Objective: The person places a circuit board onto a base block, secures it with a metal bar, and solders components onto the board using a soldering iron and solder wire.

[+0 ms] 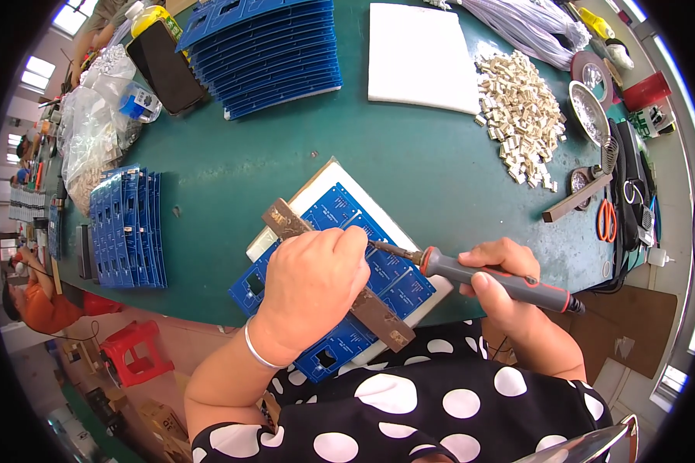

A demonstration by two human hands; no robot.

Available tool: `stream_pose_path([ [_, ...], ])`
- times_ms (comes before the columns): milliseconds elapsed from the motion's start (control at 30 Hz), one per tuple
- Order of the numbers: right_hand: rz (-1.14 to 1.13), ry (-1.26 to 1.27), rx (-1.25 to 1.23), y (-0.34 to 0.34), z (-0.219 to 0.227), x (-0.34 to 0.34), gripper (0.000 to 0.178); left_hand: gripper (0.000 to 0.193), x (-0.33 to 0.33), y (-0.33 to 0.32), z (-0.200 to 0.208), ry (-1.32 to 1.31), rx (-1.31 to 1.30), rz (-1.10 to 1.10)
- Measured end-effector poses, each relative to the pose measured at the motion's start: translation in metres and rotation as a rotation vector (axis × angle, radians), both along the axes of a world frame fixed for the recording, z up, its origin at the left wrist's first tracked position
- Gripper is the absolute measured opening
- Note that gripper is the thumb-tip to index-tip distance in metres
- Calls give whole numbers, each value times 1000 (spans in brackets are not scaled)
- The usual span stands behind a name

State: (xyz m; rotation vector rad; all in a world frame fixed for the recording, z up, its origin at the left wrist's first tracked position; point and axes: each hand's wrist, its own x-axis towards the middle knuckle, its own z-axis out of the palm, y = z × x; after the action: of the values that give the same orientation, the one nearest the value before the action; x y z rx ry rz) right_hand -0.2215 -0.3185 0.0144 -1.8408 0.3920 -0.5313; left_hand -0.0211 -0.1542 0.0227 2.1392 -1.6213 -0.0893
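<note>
My right hand point(506, 289) grips the grey handle of a soldering iron point(471, 272), whose tip points left at the blue circuit board point(405, 289). My left hand point(309, 282) rests over the board with its fingers closed close to the iron's tip. What those fingers hold, if anything, is hidden. Beneath that hand, a worn brown bar point(382, 320) lies slantwise across the board. A white pad point(316, 189) sits under the board, tilted at the table's near edge. Whether the tip touches the board I cannot tell.
Blue circuit boards form a tall stack point(278, 58) at the back and a smaller standing row point(127, 231) at left. A white foam block point(417, 58) lies beside a heap of small cream connectors point(521, 116). Orange-handled scissors point(606, 221) and an iron stand point(579, 198) are at right.
</note>
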Motion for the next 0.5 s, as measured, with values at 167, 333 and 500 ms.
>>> stream_pose_path([
  [167, 1, 4, -11, -1, 1, 1, 19, 16, 4, 2, 0, 32, 0, -27],
  [333, 36, -36, -114, -2, 1, 2, 27, 13, 10, 15, 4, 167, -98, 94],
  [500, 9, -19, -39, -1, 2, -2, 19, 9, 6, 31, 12, 313, -94, 219],
])
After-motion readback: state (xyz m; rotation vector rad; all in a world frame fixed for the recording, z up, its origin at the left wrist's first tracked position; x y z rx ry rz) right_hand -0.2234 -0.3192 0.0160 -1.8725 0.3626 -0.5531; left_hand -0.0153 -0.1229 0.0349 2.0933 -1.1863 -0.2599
